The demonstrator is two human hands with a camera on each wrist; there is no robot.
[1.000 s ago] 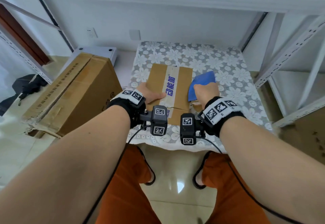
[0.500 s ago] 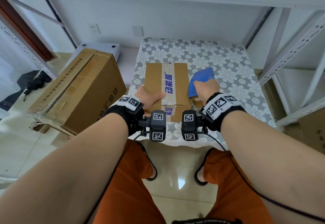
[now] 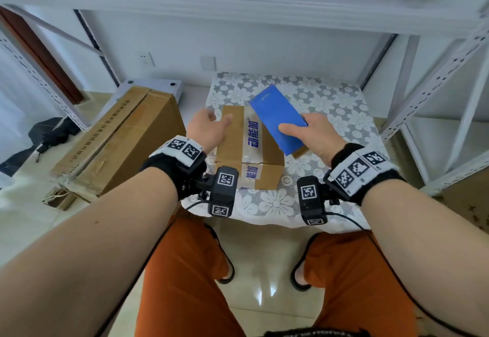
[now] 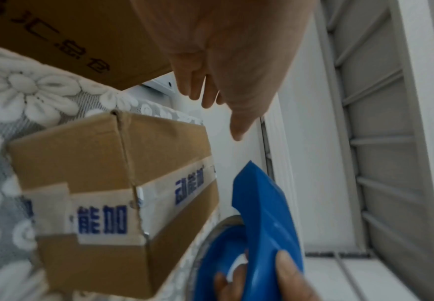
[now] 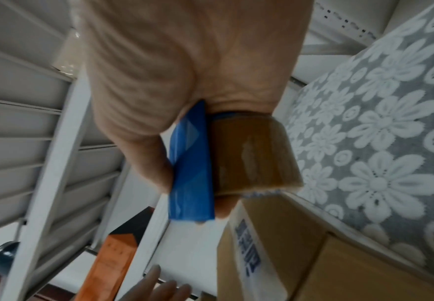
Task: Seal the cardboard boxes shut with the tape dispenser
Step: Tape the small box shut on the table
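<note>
Small brown box (image 3: pixel 239 138) on lace cloth (image 3: pixel 330 103), printed tape over seam; right hand (image 3: pixel 315 135) grips blue tape dispenser (image 3: pixel 277 118), left hand (image 3: pixel 206 129) spread loose above the box.

I'm lifting my left hand (image 3: pixel 209 130) off the small box (image 3: pixel 248 140), fingers now loose above its left edge. My right hand (image 3: pixel 309 133) is raising the blue tape dispenser (image 3: pixel 277 119) clear of the box top.
</note>
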